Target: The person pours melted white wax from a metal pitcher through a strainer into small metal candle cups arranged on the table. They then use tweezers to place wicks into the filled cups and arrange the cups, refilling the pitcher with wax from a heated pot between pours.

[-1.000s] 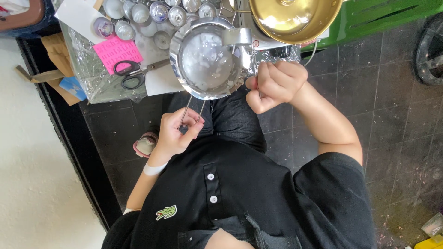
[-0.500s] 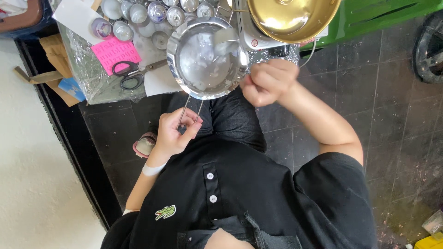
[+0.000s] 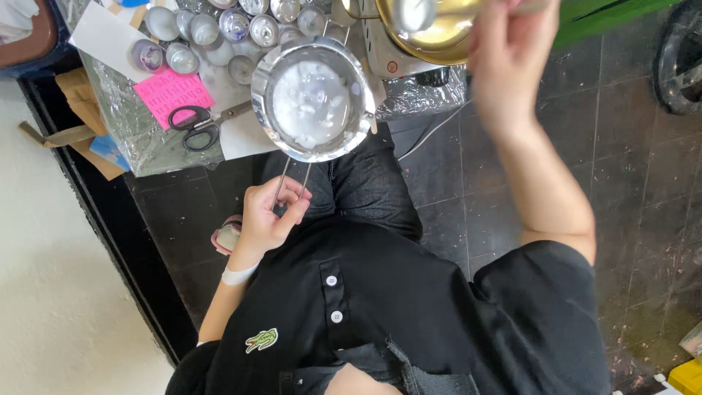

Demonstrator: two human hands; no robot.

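We see a round, shiny metal pan (image 3: 313, 99) held level by its thin wire handle (image 3: 287, 183), which runs down from the pan's near rim into our left hand (image 3: 269, 219); the fingers are closed around the two wires. The pan sits above the foil-covered bench edge and our lap. Its bowl is wide and shallow with a bright, reflective rim, and inside lies a whitish, cloudy layer (image 3: 311, 95) covering most of the bottom, lumpy in places. A small pouring lip shows on the rim's right side.
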